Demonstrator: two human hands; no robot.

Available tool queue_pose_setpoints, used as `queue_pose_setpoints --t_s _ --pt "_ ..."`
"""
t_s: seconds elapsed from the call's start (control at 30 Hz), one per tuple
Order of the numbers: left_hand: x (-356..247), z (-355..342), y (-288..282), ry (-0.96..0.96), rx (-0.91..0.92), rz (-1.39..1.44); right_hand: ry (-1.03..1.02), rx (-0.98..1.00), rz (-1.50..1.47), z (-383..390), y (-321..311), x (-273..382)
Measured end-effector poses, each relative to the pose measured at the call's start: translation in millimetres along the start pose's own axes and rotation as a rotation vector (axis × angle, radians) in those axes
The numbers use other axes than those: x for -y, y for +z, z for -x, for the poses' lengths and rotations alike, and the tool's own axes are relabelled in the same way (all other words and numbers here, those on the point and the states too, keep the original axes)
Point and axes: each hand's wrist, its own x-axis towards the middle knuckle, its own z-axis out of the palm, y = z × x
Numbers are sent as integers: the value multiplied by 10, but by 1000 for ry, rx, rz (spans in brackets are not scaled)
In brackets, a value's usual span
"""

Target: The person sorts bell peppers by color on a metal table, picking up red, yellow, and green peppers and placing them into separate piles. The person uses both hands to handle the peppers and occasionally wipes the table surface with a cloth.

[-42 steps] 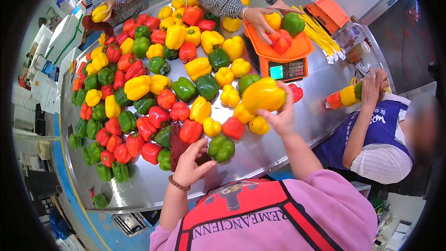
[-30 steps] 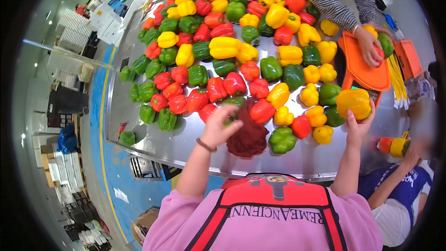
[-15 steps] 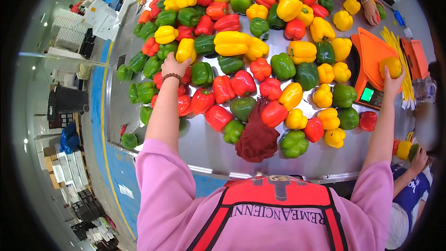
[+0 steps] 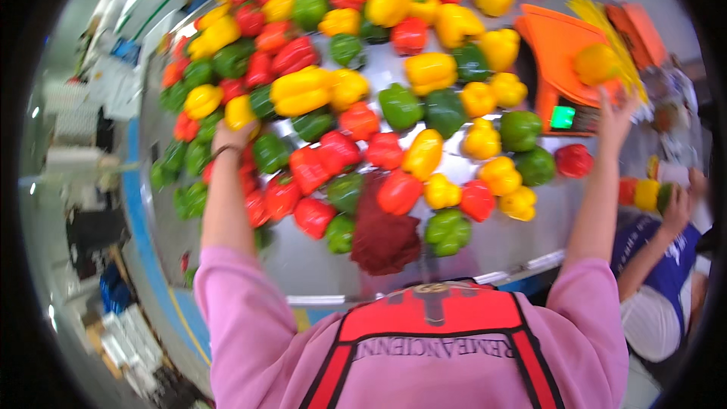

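Shiny metal, the table (image 4: pixel 318 273) carries mixed peppers (image 4: pixel 400 106). One plump yellow pepper (image 4: pixel 596 64), blurred, lies on the orange scale (image 4: pixel 547 38) at right. Dark red cloth (image 4: pixel 385 241) lies near. The right hand (image 4: pixel 619 108) is spread wide just beside the scale; the left hand (image 4: pixel 233 136) touches another yellow pepper (image 4: pixel 239 112), how firmly I cannot tell.

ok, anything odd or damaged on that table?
A crumpled dark red cloth lies among the peppers near the front edge of the table: odd, being fabric amid produce. No spill or damage shows in this blurry view.
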Motion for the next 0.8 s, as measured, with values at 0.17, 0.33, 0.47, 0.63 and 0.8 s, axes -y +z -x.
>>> queue_pose_setpoints --t_s 0.17,0.33,0.47,0.63,0.8 --pt "-215 369 -260 -26 -193 58 -39 60 -104 354 22 454" --pt "-114 752 -651 164 -185 350 13 313 -415 986 224 1035" --pt "-317 1553 -864 138 83 909 -119 980 -252 2170 481 1484" --pt "-473 2400 -640 56 213 1307 -821 1372 -90 3179 710 2274" --pt "-523 2903 -387 168 70 1305 -597 1503 -283 3075 876 2270"
